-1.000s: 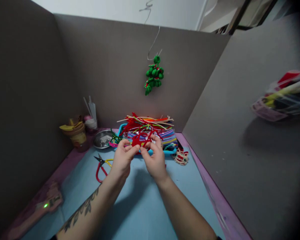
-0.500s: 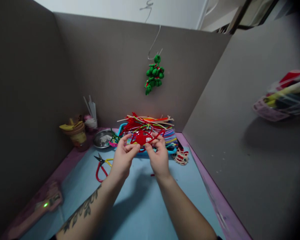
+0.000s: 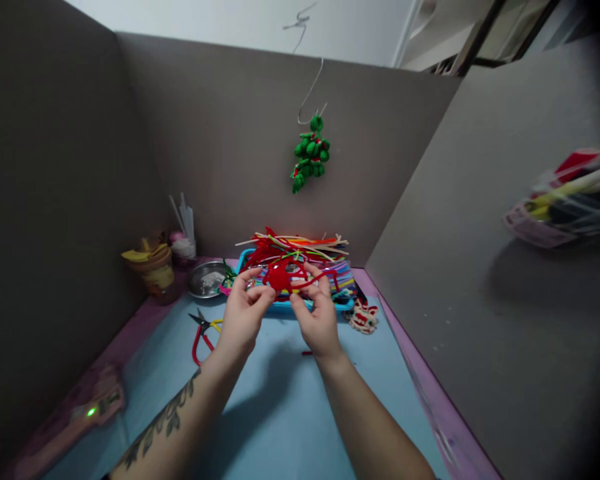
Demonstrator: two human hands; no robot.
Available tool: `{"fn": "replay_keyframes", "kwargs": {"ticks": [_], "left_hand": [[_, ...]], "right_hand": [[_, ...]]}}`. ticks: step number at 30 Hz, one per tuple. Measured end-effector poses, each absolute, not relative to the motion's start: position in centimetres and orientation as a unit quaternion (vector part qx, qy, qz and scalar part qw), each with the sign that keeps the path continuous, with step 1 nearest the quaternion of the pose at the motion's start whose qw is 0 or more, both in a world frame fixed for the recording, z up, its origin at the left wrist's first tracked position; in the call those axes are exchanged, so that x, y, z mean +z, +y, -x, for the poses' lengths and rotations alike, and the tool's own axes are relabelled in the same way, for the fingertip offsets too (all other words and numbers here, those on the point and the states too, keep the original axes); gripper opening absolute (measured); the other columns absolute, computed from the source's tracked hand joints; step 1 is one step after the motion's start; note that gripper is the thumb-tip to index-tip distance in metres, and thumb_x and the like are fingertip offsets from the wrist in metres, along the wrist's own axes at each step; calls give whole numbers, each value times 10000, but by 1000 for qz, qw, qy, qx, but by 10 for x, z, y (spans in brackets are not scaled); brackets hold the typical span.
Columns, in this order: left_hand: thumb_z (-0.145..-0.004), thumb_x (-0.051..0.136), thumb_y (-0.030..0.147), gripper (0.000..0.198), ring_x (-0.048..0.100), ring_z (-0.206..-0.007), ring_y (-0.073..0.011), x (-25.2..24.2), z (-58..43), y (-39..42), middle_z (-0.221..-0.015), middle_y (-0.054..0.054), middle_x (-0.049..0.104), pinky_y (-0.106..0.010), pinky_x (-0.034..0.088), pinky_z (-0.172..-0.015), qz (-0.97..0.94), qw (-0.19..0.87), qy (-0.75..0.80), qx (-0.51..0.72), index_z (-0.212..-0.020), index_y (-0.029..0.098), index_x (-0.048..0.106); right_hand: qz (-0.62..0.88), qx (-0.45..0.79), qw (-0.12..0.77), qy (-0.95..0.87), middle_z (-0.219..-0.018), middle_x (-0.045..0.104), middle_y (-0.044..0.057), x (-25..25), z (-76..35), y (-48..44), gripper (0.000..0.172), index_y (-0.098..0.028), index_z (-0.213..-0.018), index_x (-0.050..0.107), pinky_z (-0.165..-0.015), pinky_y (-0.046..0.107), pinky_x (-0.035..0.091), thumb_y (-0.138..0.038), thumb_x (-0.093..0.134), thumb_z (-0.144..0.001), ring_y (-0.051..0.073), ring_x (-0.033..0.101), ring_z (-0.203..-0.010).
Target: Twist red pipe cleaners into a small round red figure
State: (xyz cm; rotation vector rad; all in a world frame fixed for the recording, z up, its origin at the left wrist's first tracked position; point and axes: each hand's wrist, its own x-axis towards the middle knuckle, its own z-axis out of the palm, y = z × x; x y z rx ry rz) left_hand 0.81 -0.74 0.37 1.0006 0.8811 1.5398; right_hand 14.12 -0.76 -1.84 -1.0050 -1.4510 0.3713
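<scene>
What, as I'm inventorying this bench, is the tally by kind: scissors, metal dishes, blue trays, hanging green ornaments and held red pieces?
Scissors with red and yellow handles: 1
Round silver metal dish: 1
Light-blue rectangular tray: 1
Green leafy hanging ornament: 1
Red round piece with thin strands: 1
Total: 5

Craft workspace: scissors (image 3: 205, 325), pipe cleaners (image 3: 275, 248), partitions (image 3: 220, 133)

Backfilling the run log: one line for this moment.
left hand: holding red craft piece; right hand: at same piece; scissors: on mat, blades apart
</scene>
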Motion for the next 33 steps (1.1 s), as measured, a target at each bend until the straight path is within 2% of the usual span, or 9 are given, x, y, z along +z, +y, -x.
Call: {"fn": "replay_keyframes", "kwargs": {"ticks": [2,8,10,12,14,16,21,26,33], "left_hand": [[-694,740,260,501,573,-602,-90,0,-9,-6,-641,48,644,-208,422,-655,-448,515,365,634,-1108,182,469],[-754,692,262,441,593,-674,-127,-8,-12,-4,-708,20,646,-243,436,-672,-537,457,396,588,-1125,183,468],[-777,677,281,379,583,-699,-137,-9,-11,-6,-786,-5,646,-260,442,-675,-556,384,426,601,-1096,188,495],[-780,681,278,325,579,-761,-153,-10,-8,-7,-880,-27,639,-279,447,-705,-585,264,454,617,-1060,200,536],[-773,692,246,299,581,-889,-186,-10,-3,-7,-979,-47,638,-315,445,-801,-629,142,457,613,-1045,213,571],[-792,672,216,296,571,-999,-214,-10,1,-7,-1033,-59,647,-358,418,-901,-676,79,437,588,-1073,222,577],[-859,578,200,334,608,-942,-206,-11,6,-4,-964,-52,655,-366,437,-886,-697,167,429,550,-1182,223,497],[-842,572,175,348,608,-900,-189,-12,3,-3,-925,-36,620,-347,453,-855,-683,216,417,559,-1175,219,482],[-812,585,145,392,604,-874,-169,-5,4,-5,-833,-3,602,-331,462,-814,-679,319,355,558,-1150,215,399]], "right_hand": [[431,195,629,-617,-1329,515,91,-19,-140,-7,144,-217,-924,663,-1082,441,352,-297,646,-806,254,474,-1261],[482,206,654,-546,-1326,524,86,-16,-139,-4,126,-197,-725,629,-1087,434,326,-296,636,-802,254,479,-1245],[488,179,646,-559,-1317,524,84,-13,-141,-4,110,-198,-710,638,-1105,447,296,-273,641,-791,264,446,-1267],[487,152,630,-586,-1315,521,84,-11,-143,-6,85,-201,-702,644,-1121,473,266,-246,643,-775,277,415,-1282],[488,137,602,-617,-1348,498,84,-8,-145,-7,71,-203,-693,646,-1130,498,247,-227,643,-761,296,379,-1308],[487,129,571,-648,-1409,449,73,-7,-146,-9,72,-203,-690,651,-1142,508,225,-215,635,-759,311,320,-1356],[479,91,525,-697,-1485,370,47,-7,-149,-9,82,-208,-770,670,-1173,522,154,-182,593,-778,306,169,-1435],[462,111,515,-713,-1533,312,57,-10,-150,-6,114,-199,-818,669,-1166,549,162,-195,554,-818,315,146,-1455],[396,153,512,-747,-1525,354,24,-8,-157,-6,172,-240,-911,689,-1172,526,197,-251,518,-895,266,126,-1477]]}}
